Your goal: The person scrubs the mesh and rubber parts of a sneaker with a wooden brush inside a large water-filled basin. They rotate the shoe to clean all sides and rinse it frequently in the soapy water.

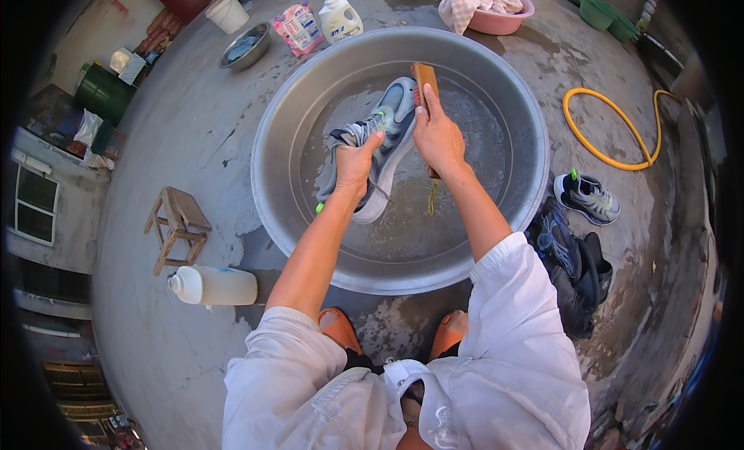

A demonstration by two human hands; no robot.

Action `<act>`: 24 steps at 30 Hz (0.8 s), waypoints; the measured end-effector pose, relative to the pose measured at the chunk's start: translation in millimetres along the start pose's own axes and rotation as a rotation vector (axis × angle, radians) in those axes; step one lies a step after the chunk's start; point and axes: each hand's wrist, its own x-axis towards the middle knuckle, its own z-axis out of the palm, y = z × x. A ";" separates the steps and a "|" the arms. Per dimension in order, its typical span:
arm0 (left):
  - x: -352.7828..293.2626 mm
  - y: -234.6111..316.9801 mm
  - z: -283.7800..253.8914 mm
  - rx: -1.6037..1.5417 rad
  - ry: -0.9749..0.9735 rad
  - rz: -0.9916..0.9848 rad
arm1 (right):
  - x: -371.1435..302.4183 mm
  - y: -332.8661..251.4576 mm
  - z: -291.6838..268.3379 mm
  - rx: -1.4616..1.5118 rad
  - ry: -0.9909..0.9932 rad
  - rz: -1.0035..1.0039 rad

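Observation:
A grey sneaker [396,103] with a white sole is held over a wide metal basin [271,171] by my left hand [355,165], which grips it around the ankle opening and laces. My right hand [440,140] is closed on a wooden scrubbing brush [425,76]. The brush's reddish bristles face the toe end of the shoe and appear to touch its side. A yellow cord hangs from the brush's lower end. Shallow, cloudy water [403,237] lies in the bottom of the basin.
To the right lie another sneaker [590,197], dark shoes [570,256] and a yellow hose [604,96]. A wooden stool [180,221] and a white bottle [214,286] are on the left. Beyond the basin stand a detergent jug [339,20], a pink packet [298,29] and a pink tub [500,20].

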 end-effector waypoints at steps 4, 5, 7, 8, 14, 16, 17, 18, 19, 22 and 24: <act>-1.9 5.7 -4.6 -0.027 0.121 -0.016 | -18.2 -16.6 -2.4 0.060 -0.032 -0.049; 2.7 8.3 -6.7 -0.048 0.168 -0.035 | -35.1 -20.9 8.0 0.037 -0.096 -0.092; 5.3 11.8 -15.7 -0.113 0.178 -0.013 | -43.3 -21.0 17.8 0.031 -0.156 -0.132; 5.7 11.3 -16.2 -0.071 0.175 0.009 | -39.9 -19.6 18.4 0.046 -0.149 -0.130; -10.8 -7.0 -6.7 -0.012 0.178 0.052 | 4.4 -7.1 5.6 0.197 -0.057 0.028; -5.2 4.7 -8.0 -0.028 0.242 -0.048 | -23.5 -8.3 16.9 0.118 -0.051 -0.139; 2.4 6.4 -20.4 -0.067 0.236 -0.060 | -39.2 -19.0 20.1 0.113 -0.171 -0.150; 8.4 8.8 -29.6 -0.102 0.233 -0.069 | -49.0 -25.9 23.2 0.096 -0.270 -0.192; 5.0 13.7 -28.7 -0.091 0.220 0.046 | -48.2 -25.5 24.5 0.094 -0.264 -0.199; 4.3 7.8 -27.4 -0.039 0.142 -0.001 | -15.0 -19.9 16.7 0.136 -0.190 -0.152; -5.2 -1.7 -20.4 0.071 0.075 0.004 | 10.3 -19.6 5.9 0.247 -0.183 0.049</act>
